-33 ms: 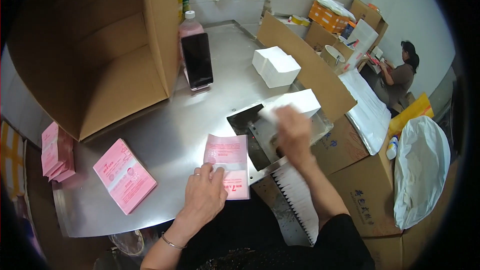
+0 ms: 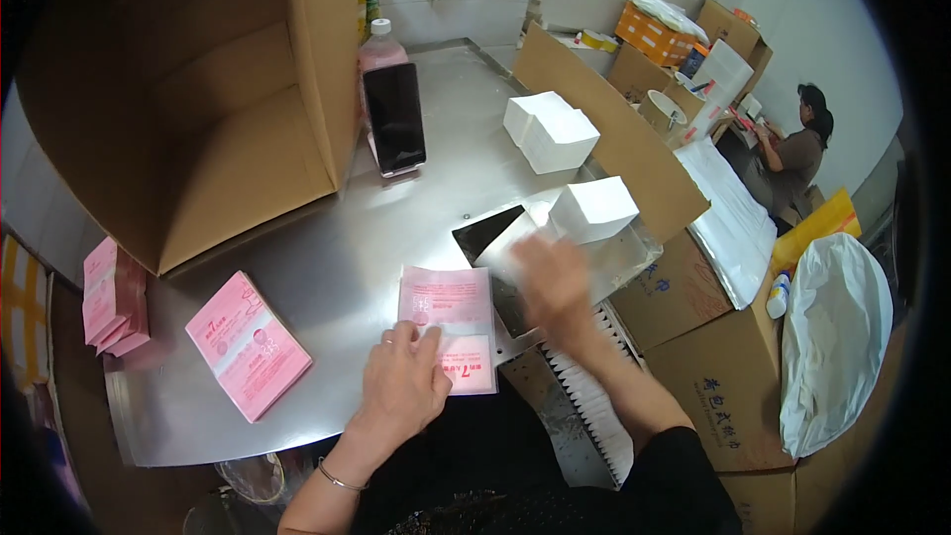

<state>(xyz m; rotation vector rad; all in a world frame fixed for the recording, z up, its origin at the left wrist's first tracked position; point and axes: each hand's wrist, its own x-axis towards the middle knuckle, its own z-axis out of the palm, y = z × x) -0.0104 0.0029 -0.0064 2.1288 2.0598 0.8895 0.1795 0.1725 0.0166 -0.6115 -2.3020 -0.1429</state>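
My left hand [image 2: 404, 381] rests on a pink printed plastic sleeve [image 2: 446, 292] near the table's front edge, fingers spread and pressing it down. To its right, my right hand [image 2: 555, 282] is smeared by motion over a metal-edged opening in the table. A thin white folded tissue [image 2: 510, 236] shows at its fingers, apparently pinched there. Just beyond that hand stands a stack of white folded tissues [image 2: 596, 208], and farther back is another white stack [image 2: 551, 134]. A pile of pink sleeves [image 2: 248, 347] lies left of my left hand.
An open cardboard box [image 2: 238, 139] towers at the left, with more pink packets [image 2: 114, 297] beside it. A phone [image 2: 394, 119] leans against a bottle [image 2: 381, 48]. Cartons [image 2: 718, 386] and a white plastic bag [image 2: 835, 337] stand right. Another person [image 2: 797, 154] sits at the far right.
My right hand has moved left and toward me with the white tissue, uncovering more of the nearer white stack. My left hand stays on the pink sleeve.
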